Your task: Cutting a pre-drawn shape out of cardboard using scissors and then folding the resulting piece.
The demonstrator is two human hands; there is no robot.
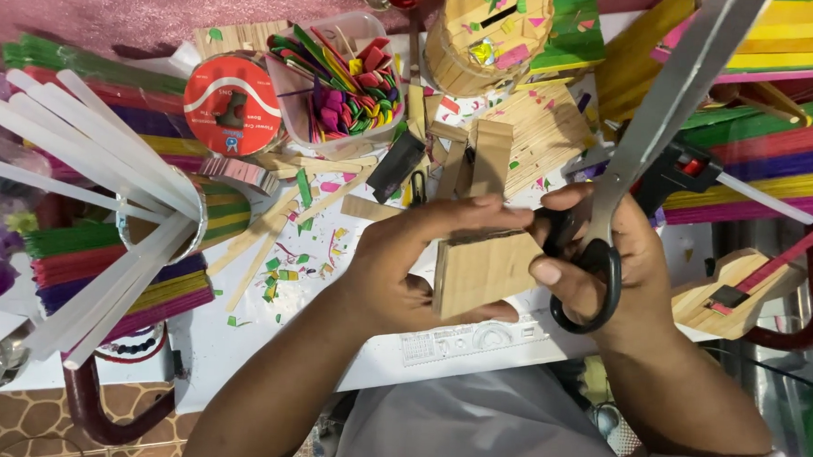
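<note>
Left hand [396, 273] is gripping a small panel of glued wooden sticks [482, 272] from its left edge, holding it above the white table [267, 341]. Right hand [603, 262] is grasping black-handled scissors [625, 155], fingers through the loops, blades pointing up and away, thumb touching the panel's right edge. Round red-and-white labelled lid [233, 103] is sitting upper left beside a clear tub of coloured stick pieces [340, 77]. White glue sticks [92, 199] are fanning out of a cup at left.
</note>
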